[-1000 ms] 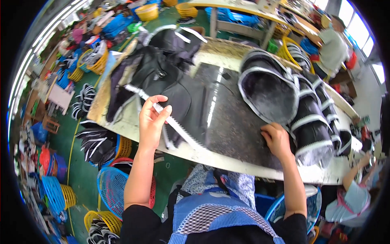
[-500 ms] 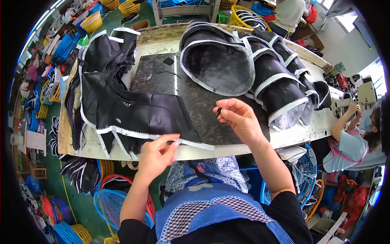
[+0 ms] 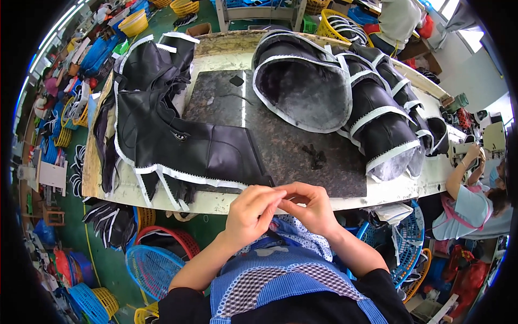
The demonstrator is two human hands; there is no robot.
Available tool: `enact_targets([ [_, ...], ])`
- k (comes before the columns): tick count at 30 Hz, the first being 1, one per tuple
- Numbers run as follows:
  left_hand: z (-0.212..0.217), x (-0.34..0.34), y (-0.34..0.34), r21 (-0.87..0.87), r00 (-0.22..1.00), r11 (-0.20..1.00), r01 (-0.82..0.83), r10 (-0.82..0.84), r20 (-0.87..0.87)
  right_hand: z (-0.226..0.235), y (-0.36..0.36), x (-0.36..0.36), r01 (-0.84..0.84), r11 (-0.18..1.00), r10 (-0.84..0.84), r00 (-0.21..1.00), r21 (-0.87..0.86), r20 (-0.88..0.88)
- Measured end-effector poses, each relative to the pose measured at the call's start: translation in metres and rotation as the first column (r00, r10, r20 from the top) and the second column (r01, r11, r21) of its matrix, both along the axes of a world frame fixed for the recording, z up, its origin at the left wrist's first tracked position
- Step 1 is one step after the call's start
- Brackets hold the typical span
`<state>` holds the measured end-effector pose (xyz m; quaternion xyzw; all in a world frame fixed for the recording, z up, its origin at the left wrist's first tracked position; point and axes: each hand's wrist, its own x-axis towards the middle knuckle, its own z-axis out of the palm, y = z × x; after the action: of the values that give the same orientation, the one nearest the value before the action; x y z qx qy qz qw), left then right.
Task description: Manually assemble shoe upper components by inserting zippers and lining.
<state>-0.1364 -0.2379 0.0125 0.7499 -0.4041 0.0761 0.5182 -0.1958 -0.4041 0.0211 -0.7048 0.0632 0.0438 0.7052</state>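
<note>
My left hand (image 3: 249, 215) and my right hand (image 3: 312, 208) meet at the table's front edge, in front of my apron. Both have fingertips pinched together; whatever lies between them is hidden. Just beyond the left hand lies a black leather boot upper (image 3: 181, 143), flat, with white tape along its edges. The near tape edge (image 3: 202, 181) runs up behind my left fingers; I cannot tell whether they touch it. Small black scraps (image 3: 314, 156) lie on the dark mat (image 3: 286, 143) beyond my right hand.
More black uppers (image 3: 154, 67) are piled at the left. Tube-shaped black pieces (image 3: 302, 89) with white edging lie across the right side. A small black patch (image 3: 236, 81) is on the mat. Baskets (image 3: 156, 270) stand below the table; a co-worker (image 3: 475, 200) sits at the right.
My right hand, which held a small black piece over the mat, has come down and left to my left hand. The left hand has moved right, and the fingertips now meet.
</note>
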Motion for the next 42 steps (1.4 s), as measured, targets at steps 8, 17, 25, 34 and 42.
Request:
enact_targets([
  [8, -0.015, 0.039, 0.026, 0.49, 0.978, 0.867, -0.096, -0.009, 0.209, -0.016, -0.039, -0.005, 0.234, 0.94, -0.239, 0.971, 0.247, -0.011],
  [17, -0.021, 0.064, 0.039, 0.507, 0.947, 0.86, -0.062, -0.109, 0.301, -0.019, -0.039, 0.026, 0.112, 0.975, -0.113, 0.994, 0.19, -0.004],
  [25, -0.008, 0.05, 0.031, 0.351, 0.925, 0.93, -0.104, -0.039, 0.377, -0.019, -0.036, 0.043, -0.064, 0.994, 0.066, 0.998, 0.087, -0.02],
  [34, -0.014, 0.045, 0.038, 0.31, 0.986, 0.936, -0.165, 0.153, 0.064, -0.002, -0.011, 0.057, -0.216, 0.948, 0.222, 0.975, 0.235, -0.002],
  [42, 0.0, -0.022, 0.036, -0.311, 0.608, 0.828, -0.466, 0.045, -0.792, 0.022, 0.03, 0.073, -0.15, 0.709, 0.211, 0.977, 0.689, -0.004],
])
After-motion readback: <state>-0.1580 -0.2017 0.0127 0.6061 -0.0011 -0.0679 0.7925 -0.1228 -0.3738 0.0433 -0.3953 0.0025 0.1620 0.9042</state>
